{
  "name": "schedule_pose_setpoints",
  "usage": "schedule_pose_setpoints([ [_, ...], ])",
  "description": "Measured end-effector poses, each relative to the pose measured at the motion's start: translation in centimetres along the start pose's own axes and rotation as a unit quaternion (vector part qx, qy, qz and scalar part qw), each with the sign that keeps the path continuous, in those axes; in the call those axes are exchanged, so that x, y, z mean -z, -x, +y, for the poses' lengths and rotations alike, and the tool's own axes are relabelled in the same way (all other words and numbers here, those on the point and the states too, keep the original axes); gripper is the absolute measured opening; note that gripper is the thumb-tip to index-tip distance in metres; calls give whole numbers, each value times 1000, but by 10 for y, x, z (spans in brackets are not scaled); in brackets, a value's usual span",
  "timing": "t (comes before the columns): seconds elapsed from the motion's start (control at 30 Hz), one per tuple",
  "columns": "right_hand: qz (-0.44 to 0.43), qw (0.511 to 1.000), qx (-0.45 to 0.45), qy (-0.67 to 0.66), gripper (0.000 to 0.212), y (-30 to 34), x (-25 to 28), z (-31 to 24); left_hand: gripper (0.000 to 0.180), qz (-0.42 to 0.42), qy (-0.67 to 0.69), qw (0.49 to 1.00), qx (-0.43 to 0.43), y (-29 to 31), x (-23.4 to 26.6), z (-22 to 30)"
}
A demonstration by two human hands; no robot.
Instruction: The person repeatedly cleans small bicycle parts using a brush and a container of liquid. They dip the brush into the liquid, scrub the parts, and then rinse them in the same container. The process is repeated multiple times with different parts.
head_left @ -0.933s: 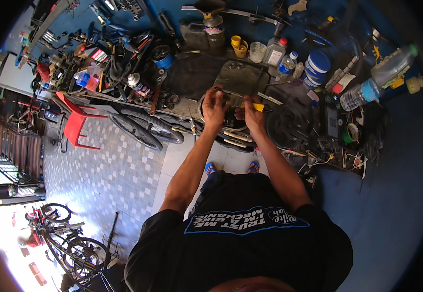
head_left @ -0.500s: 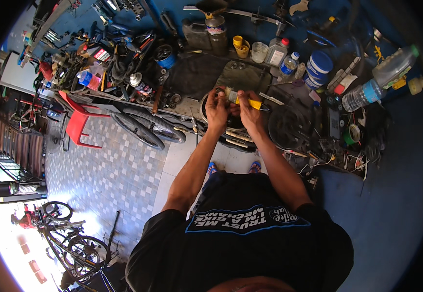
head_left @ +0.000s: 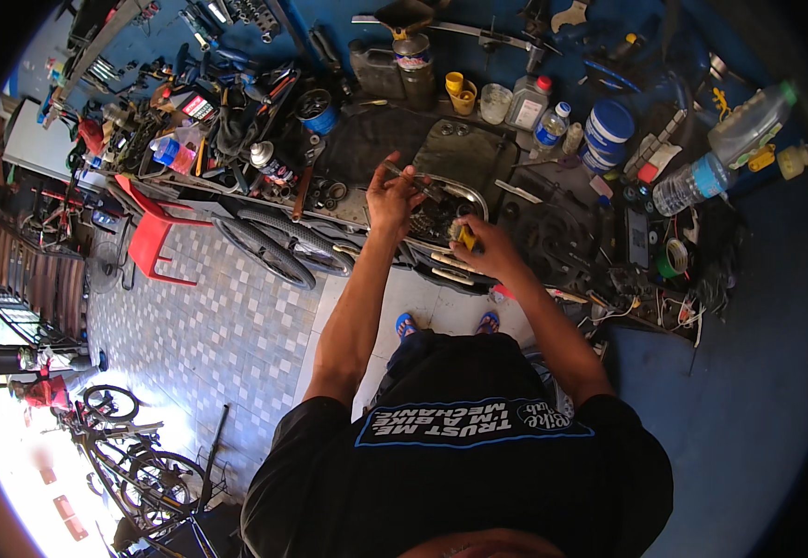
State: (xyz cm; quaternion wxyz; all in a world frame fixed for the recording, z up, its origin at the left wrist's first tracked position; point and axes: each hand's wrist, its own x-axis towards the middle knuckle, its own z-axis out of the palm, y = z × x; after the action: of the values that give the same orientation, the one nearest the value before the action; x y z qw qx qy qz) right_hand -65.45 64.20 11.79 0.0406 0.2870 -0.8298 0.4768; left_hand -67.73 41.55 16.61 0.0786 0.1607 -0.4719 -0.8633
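Note:
My left hand [head_left: 393,203] is raised over the left side of a round metal basin [head_left: 484,197]. Between its thumb and fingers is a slender dark metal part [head_left: 430,191], slanting down to the right; its exact kind is not clear. My right hand [head_left: 486,251] is closed round a paint brush with a yellow handle [head_left: 468,239], at the basin's near right edge. The brush's pale bristles point up and left toward the basin. Dark, greasy metal parts [head_left: 434,219] lie inside the basin, partly hidden by my hands.
Behind the basin stand a metal can [head_left: 413,65], yellow cups [head_left: 461,91], bottles [head_left: 529,100] and a blue tub [head_left: 609,130]. Tools crowd the bench's left side, with a spray can [head_left: 269,163]. Bicycle tyres [head_left: 260,246] hang below the edge, near a red chair [head_left: 153,232].
My hands have moved apart. The right hand has come down and nearer with the brush, while the left stays higher with the dark part. The basin's contents now show between them.

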Motion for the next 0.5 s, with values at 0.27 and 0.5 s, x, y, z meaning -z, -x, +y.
schedule_pose_setpoints([
  [0.27, 34, 928, -293, -226, 28, -41, 13, -4, 39, -64, -12, 997, 42, -1, 8, -13],
  [0.5, 114, 852, -317, -402, 33, -80, -5, -54, 35, -47, 55, 997, 33, 8, -1, -13],
])
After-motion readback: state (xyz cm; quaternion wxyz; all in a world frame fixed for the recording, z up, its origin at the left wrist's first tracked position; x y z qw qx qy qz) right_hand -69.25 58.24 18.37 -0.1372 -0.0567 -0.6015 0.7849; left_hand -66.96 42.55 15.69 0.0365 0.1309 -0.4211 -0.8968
